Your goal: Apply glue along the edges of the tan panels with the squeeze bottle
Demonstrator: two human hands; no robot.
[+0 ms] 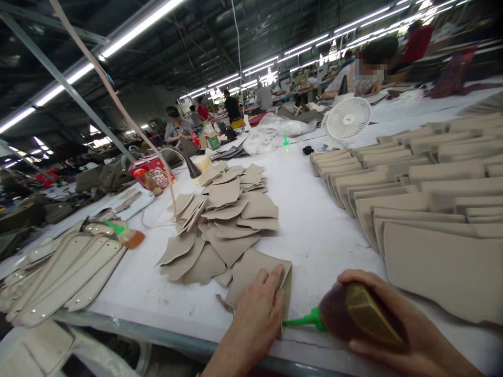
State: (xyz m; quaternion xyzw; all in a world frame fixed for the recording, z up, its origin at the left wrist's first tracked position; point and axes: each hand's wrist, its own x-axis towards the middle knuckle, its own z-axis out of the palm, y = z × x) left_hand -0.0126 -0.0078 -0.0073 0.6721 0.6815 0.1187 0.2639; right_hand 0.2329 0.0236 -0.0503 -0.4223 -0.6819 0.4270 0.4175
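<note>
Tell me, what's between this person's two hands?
In the head view: a bottle held by the right hand, its green nozzle pointing toward the left hand.

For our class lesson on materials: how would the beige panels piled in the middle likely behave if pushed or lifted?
Each beige panel looks thin, so is probably light for its size. Several hold gentle curves with edges raised, suggesting bendy but not limp. They overlap loosely and askew, so a push would likely make them slide apart.

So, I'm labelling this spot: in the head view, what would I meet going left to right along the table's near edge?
Pale elongated pieces with round studs, the left hand on a flat beige piece, a dark amber bottle with a green nozzle in the right hand.
</note>
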